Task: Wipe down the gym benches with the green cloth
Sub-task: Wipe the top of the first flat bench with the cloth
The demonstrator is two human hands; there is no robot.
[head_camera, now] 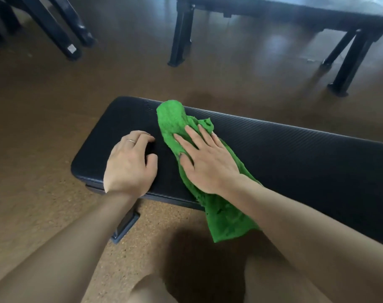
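A black padded gym bench (295,158) runs from the centre left to the right edge. A green cloth (172,119) lies across its pad, and one end hangs over the near edge. My right hand (206,160) presses flat on the cloth with fingers spread. My left hand (129,165) rests on the bare pad near the bench's left end, fingers curled, holding nothing.
A second black bench (295,16) stands at the back right on metal legs. Dark equipment legs (55,29) stand at the back left. The brown floor (44,127) surrounds the benches. The near bench's foot (125,226) sits below my left arm.
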